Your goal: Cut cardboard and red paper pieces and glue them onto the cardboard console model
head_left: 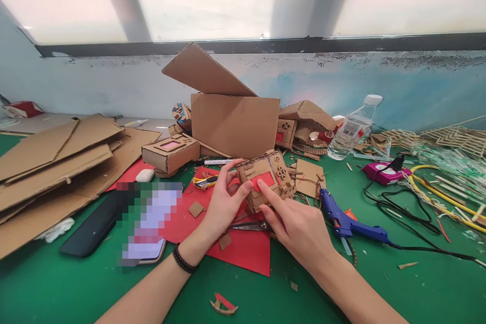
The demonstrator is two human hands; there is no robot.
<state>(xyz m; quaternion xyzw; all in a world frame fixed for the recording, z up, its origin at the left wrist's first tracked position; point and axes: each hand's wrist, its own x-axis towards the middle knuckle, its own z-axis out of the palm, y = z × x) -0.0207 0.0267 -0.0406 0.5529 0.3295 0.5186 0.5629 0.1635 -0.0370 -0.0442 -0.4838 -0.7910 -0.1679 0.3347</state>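
Note:
My left hand [224, 200] is closed around the left side of a small cardboard game console [261, 177], a boxy model with raised cardboard buttons and a red paper panel [266, 180] as a screen. Its thumb rests by the panel's left edge. My right hand [299, 220] has the index finger stretched out, its tip touching the red panel; the thumb sits apart near the model's lower edge. Below the model lie scissors [248, 226] on red paper [246, 258], partly hidden by my hands. A yellow utility knife [205, 181] lies left of the model.
A blue glue gun [351, 225] with its cable lies at right, near a purple power strip [385, 172] and a water bottle [353, 129]. Cardboard sheets [56, 162] and a phone [152, 228] are at left. Another cardboard model [170, 152] and a large box [235, 124] stand behind.

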